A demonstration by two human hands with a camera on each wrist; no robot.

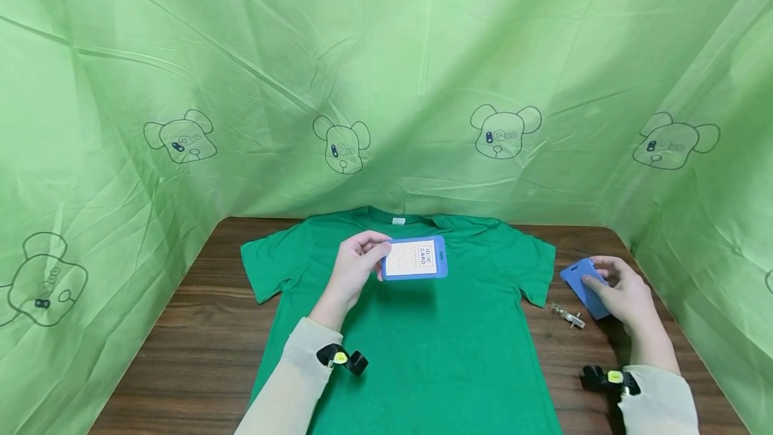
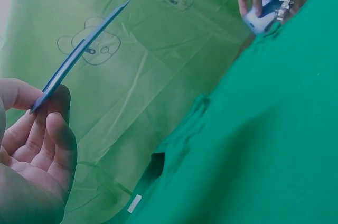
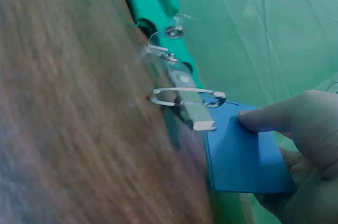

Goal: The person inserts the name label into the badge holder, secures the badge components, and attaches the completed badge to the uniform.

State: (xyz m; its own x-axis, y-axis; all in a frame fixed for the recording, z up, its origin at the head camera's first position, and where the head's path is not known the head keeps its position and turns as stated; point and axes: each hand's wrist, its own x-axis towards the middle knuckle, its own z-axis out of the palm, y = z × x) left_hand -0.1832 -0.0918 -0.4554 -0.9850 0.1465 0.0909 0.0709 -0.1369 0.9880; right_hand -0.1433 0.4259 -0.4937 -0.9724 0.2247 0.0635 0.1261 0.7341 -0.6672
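Note:
Over the chest of a green T-shirt (image 1: 423, 354), my left hand (image 1: 353, 267) pinches a blue ID card holder (image 1: 415, 258) by its left end. Its insert reads "ID/IC CARD", and a slot shows at the right end. In the left wrist view the holder (image 2: 79, 57) is seen edge-on between thumb and fingers. At the right, my right hand (image 1: 625, 291) pinches a flat blue plastic piece (image 1: 583, 286) with a slot in one end. Close beside that piece is a badge clip (image 1: 569, 317); a safety-pin bar (image 3: 185, 96) on it shows in the right wrist view.
The T-shirt lies spread on a dark wooden table (image 1: 199, 341), with its collar label (image 1: 398, 221) at the back. Green cloth walls (image 1: 423, 86) printed with bear heads enclose the back and both sides.

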